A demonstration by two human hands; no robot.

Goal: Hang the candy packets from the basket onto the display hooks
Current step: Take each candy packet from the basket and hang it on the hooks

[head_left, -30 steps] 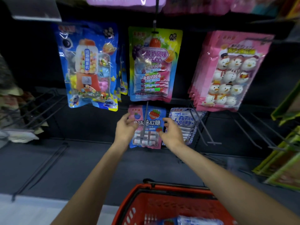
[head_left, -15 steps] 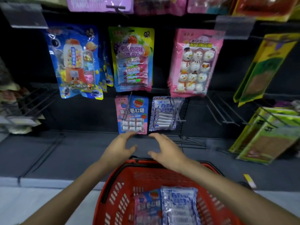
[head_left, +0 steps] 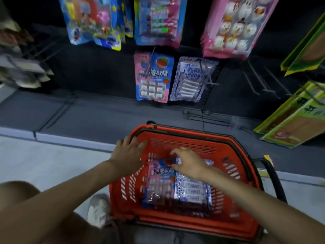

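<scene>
A red basket [head_left: 233, 224] stands on the floor below the display. Inside it lie a pink-and-blue candy packet [head_left: 159, 184] and, to its right, a white-and-blue packet [head_left: 192, 190]. My left hand [head_left: 127, 154] hovers with straight fingers over the basket's far left rim. My right hand [head_left: 189, 163] reaches into the basket with fingers spread above the tops of both packets; whether it touches them is unclear. On the low hooks hang a matching pink-and-blue packet [head_left: 153, 77] and a white-and-blue packet [head_left: 190, 79].
Larger packets hang above: blue toy packs [head_left: 91, 20], a multicoloured pack [head_left: 158, 22] and pink snowman packs [head_left: 233, 27]. Bare wire hooks [head_left: 258, 80] jut out at the right, green packs [head_left: 295, 118] beyond them. My shoe [head_left: 98, 210] sits left of the basket.
Both hands let go of the pink-and-blue packet on the hook and dropped to the basket. My view tilted down, so the basket and its packets fill the lower frame.
</scene>
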